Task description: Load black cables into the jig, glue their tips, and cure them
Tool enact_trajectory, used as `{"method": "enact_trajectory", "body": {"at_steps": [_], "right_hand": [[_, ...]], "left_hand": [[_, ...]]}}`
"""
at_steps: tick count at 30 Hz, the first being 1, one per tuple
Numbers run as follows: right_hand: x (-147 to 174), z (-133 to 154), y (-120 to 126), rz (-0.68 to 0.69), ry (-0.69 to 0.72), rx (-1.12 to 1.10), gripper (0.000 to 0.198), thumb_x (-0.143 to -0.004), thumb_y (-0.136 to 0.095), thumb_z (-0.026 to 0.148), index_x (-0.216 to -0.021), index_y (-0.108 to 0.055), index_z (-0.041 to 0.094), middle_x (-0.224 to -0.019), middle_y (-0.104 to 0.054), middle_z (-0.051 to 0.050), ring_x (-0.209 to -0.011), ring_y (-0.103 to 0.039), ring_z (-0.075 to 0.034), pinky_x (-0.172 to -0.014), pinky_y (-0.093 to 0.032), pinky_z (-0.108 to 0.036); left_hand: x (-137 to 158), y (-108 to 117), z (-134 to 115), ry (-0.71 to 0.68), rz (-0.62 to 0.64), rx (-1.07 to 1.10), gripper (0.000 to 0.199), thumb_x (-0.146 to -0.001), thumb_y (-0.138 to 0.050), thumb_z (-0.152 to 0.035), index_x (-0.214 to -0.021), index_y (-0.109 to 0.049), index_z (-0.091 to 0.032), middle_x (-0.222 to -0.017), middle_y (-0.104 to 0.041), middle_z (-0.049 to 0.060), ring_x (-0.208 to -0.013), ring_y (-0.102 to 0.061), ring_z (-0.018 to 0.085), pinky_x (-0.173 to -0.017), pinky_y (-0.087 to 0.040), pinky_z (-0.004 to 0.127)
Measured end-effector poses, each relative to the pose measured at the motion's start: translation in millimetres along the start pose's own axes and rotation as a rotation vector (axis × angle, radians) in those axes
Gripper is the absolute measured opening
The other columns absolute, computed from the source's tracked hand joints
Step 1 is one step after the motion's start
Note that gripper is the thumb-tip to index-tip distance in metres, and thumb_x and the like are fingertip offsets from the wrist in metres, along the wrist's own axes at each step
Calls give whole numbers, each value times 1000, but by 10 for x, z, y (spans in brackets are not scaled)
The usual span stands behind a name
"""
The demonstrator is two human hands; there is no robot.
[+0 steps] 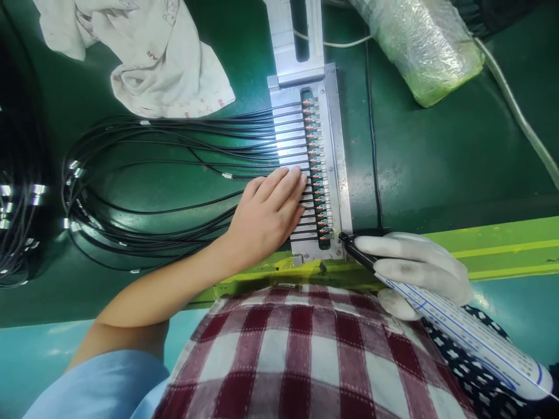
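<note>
A metal fixture (343, 192) lies on the green table, holding a row of small connectors (324, 215) on the ends of black cables. My bare left hand (266, 215) rests flat across the cables on the fixture's plate, its fingers stretched out and close together. In a white glove, my right hand (423, 270) grips a white tube-shaped tool (474, 337) with blue print and a black nozzle. The black tip (343, 236) is just beside the lowest connector at the near end of the row; whether it touches cannot be seen.
The black cables (109, 201) loop left across the table. More coiled cables (21, 221) lie at the far left. A white cloth (152, 64) lies at the back left, a plastic-wrapped green block (430, 52) at the back right. Yellow-green tape (502, 249) edges the table.
</note>
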State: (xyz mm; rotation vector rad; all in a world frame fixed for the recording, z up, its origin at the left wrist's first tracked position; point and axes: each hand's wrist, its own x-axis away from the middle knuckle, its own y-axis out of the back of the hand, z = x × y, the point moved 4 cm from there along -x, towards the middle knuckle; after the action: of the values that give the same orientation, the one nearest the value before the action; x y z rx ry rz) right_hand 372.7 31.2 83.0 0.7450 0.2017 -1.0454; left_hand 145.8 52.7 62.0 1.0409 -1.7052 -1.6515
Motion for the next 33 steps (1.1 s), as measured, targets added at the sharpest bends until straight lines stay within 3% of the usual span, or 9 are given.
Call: {"method": "enact_trajectory", "body": {"at_steps": [3,9,19,33], "right_hand": [[30,46,14,-4,-17,3,8,-94,-60,20,-100,-62,15,-116,-66,-15,-83,-70,-20,-62,-57,-34],[35,97,-12,111,-69,-38,14,-86,-64,11,-100,-60,11,-108,-67,-21,-84,-70,-23,-63,-56,-35],[32,86,-18,62,-96,-18,12,-88,-65,13,-100,-61,15,-112,-68,-15,-84,-70,-23,-63,-56,-37],[7,102,-29,78,-96,-23,11,-88,-63,11,-97,-60,14,-109,-68,-16,-82,-70,-22,-62,-56,-36]], "left_hand": [[6,-6,0,5,4,9,41,-101,-44,-23,-133,-56,-2,-139,-56,15,-127,-51,27,-97,-38,36],[25,-37,18,39,29,66,42,-102,-41,-25,-136,-55,-4,-140,-54,17,-130,-48,27,-99,-38,37],[16,-18,7,14,12,49,42,-101,-42,-23,-136,-55,-3,-139,-55,18,-129,-49,27,-99,-38,37],[12,-19,12,19,14,67,42,-101,-42,-23,-137,-53,-4,-139,-54,18,-130,-48,27,-99,-37,36]]}}
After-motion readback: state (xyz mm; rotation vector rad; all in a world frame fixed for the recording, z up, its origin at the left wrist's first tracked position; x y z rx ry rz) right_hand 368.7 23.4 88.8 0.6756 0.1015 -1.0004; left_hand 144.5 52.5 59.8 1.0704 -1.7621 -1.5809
